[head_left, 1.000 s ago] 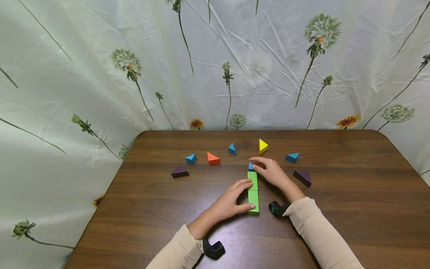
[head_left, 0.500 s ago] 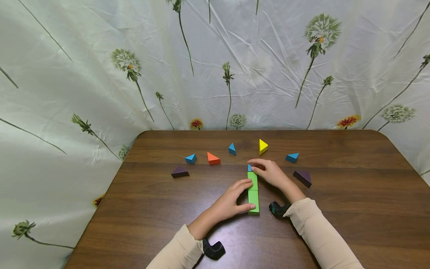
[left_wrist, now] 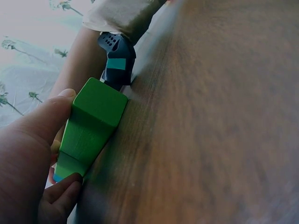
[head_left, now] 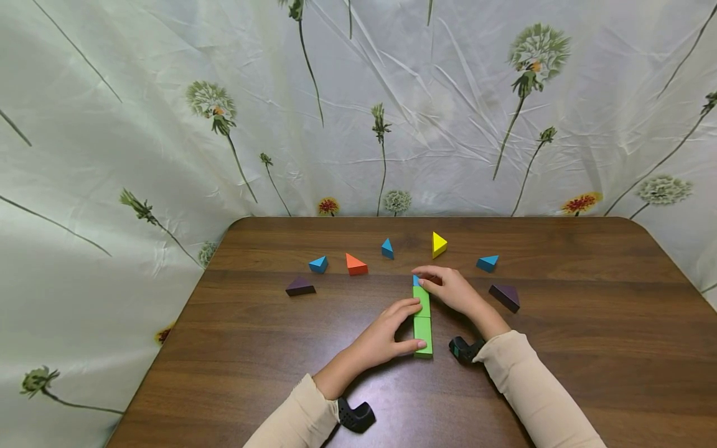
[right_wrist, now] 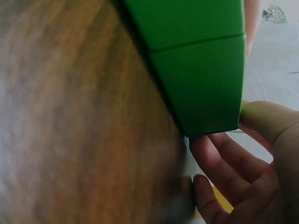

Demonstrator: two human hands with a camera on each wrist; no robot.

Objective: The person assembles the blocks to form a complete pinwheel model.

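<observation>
Two green rectangular blocks lie end to end on the table, the far block point(head_left: 424, 298) meeting the near block point(head_left: 424, 331). My left hand point(head_left: 383, 333) comes from the left, its thumb on the near block and its fingertips at the far block's left edge. At the far end of this row, my right hand point(head_left: 455, 289) pinches a small blue triangular block point(head_left: 416, 280) between thumb and fingers. Most of that blue piece is hidden by the fingers. In the right wrist view the thumb and fingertips sit right at the end of the green block point(right_wrist: 201, 88).
Around the far side lie a yellow triangular block point(head_left: 439, 245), an orange one point(head_left: 355, 264), blue ones point(head_left: 387, 248) and dark purple ones point(head_left: 300, 287). A flower-printed curtain point(head_left: 358, 112) hangs behind the brown table point(head_left: 224, 361).
My right hand has shifted the blue triangular block slightly left and toward me, against the far end of the green row. The left hand has stayed in place.
</observation>
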